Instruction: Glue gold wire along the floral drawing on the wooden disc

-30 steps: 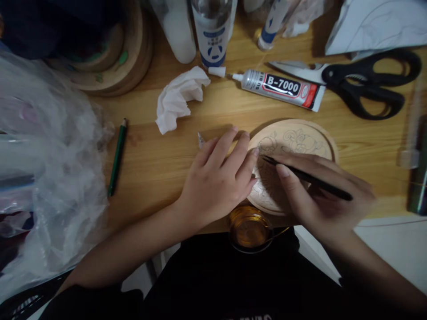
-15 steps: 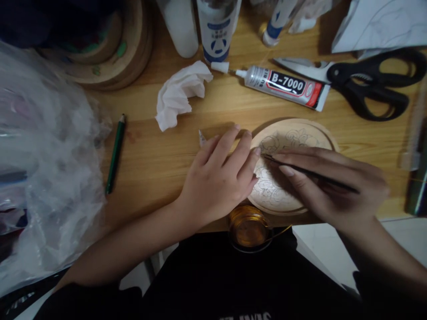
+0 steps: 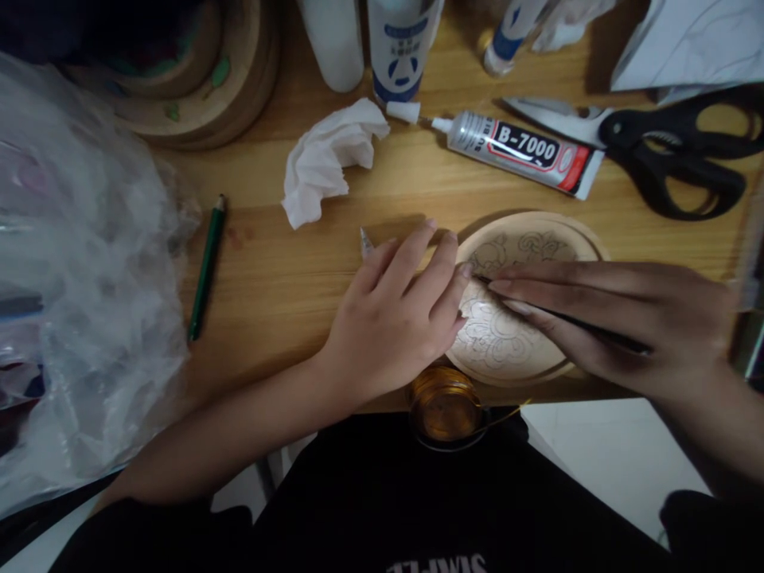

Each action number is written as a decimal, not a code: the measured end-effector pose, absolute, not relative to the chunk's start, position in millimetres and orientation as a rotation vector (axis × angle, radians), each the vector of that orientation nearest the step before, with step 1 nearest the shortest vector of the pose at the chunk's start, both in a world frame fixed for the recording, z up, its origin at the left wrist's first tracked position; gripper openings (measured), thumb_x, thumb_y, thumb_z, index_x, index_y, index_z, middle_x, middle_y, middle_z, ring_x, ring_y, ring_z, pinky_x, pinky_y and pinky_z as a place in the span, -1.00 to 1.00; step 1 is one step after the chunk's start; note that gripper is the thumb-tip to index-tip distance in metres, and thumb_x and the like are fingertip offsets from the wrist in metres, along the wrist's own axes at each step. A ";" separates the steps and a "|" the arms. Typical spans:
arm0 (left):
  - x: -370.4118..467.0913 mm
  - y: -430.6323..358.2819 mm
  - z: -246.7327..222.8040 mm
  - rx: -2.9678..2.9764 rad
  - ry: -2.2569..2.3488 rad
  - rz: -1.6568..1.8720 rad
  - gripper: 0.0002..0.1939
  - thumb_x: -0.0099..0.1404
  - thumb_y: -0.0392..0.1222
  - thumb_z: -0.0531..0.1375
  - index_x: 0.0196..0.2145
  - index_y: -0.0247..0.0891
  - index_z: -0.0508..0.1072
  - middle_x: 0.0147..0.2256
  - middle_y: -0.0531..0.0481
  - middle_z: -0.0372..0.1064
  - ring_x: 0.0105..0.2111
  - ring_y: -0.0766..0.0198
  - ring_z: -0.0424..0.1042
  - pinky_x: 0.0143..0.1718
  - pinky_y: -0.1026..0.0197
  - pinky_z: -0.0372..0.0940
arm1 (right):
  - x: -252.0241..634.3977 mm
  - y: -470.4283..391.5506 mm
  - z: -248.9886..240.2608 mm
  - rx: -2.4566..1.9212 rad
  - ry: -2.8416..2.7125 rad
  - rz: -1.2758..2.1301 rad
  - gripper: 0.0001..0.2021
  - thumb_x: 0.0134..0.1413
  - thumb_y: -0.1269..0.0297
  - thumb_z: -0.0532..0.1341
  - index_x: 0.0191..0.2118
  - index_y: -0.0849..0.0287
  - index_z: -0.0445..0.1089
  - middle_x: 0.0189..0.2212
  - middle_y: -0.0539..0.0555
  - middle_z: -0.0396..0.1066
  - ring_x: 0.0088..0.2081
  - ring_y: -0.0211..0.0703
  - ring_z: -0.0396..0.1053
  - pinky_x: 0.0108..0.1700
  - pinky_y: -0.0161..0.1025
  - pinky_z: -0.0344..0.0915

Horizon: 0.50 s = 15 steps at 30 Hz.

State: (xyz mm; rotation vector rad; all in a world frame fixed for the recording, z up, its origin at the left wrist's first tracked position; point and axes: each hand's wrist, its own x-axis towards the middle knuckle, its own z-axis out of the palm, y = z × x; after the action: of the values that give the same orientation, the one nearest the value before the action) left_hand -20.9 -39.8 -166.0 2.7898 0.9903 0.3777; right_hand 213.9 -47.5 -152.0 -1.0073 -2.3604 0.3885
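A round wooden plaque (image 3: pixel 501 350) with a pencilled floral scroll pattern lies at the table's front edge. My left hand (image 3: pixel 399 310) rests palm down over its left rim, fingers spread and stretched out. Between thumb and fingers, my right hand (image 3: pixel 621 318) pinches slim black tweezers (image 3: pixel 597 333). Their tip points at the left part of the pattern, close to my left fingertips; whether anything is in the tip I cannot tell. A spool of gold wire (image 3: pixel 446 404) sits just below the plaque, a loose wire end sticking out to the right. Beside my left thumb shows a pointed clear tip (image 3: pixel 366 241).
Beyond the plaque lie a B-7000 glue tube (image 3: pixel 525 151), black-handled scissors (image 3: pixel 662 147) and a crumpled tissue (image 3: pixel 331 159). A green pencil (image 3: pixel 208 267) and plastic bags (image 3: pixel 101 278) are at left. Bottles (image 3: pixel 399 52) and stacked wooden rounds (image 3: pixel 251 95) stand at the back.
My right hand has shifted right and its wrist has turned, still pinching the tweezers near the same spot. The view has moved slightly. My left hand stays on the plaque.
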 end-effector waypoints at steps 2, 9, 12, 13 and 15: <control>-20.8 -39.9 -165.8 2.805 0.982 0.372 -0.64 0.41 -0.18 0.14 0.08 -0.42 0.44 0.15 -0.31 0.39 0.19 -0.13 0.35 0.11 -0.07 0.33 | 216.8 -41.6 -152.2 -0.903 -2.417 0.336 -0.81 0.11 0.46 0.32 -0.14 0.17 0.55 -0.21 0.14 0.61 -0.32 -0.18 0.61 -0.45 -0.37 0.48; -21.4 -40.0 -165.2 2.793 0.975 0.327 -0.64 0.41 -0.18 0.13 0.09 -0.37 0.45 0.19 -0.29 0.36 0.22 -0.14 0.32 0.14 -0.11 0.32 | 228.6 -24.0 -144.6 -0.771 -2.605 0.430 -0.77 0.28 0.32 0.19 -0.05 -0.02 0.55 -0.12 0.00 0.59 -0.23 -0.25 0.61 -0.36 -0.38 0.48; -21.2 -39.8 -164.6 2.776 0.976 0.318 -0.64 0.41 -0.18 0.13 0.09 -0.37 0.46 0.19 -0.30 0.36 0.22 -0.15 0.32 0.14 -0.13 0.32 | 221.9 -27.6 -140.1 -0.936 -2.515 0.684 -0.72 0.37 0.18 0.07 -0.11 -0.13 0.57 -0.15 -0.09 0.61 -0.24 -0.31 0.59 -0.39 -0.37 0.46; -21.0 -39.7 -164.6 2.777 0.978 0.324 -0.64 0.41 -0.18 0.12 0.09 -0.37 0.46 0.18 -0.30 0.37 0.22 -0.15 0.32 0.14 -0.13 0.32 | 216.8 -31.9 -139.8 -1.050 -2.411 0.739 -0.71 0.37 0.11 0.07 -0.15 -0.14 0.57 -0.19 -0.09 0.62 -0.24 -0.31 0.59 -0.36 -0.35 0.48; -20.5 -39.8 -165.0 2.791 0.985 0.339 -0.64 0.42 -0.17 0.11 0.08 -0.37 0.46 0.17 -0.28 0.38 0.21 -0.13 0.34 0.14 -0.11 0.33 | 203.8 -44.3 -141.4 -1.351 -2.147 0.747 -0.69 0.32 -0.03 0.09 -0.19 -0.13 0.57 -0.22 -0.06 0.62 -0.21 -0.28 0.58 -0.20 -0.30 0.52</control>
State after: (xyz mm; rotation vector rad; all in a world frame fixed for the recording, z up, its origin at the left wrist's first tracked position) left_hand -20.5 -39.8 -165.0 2.7912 0.9852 0.3392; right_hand 203.8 -44.3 -141.4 -1.3506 -2.1472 0.7473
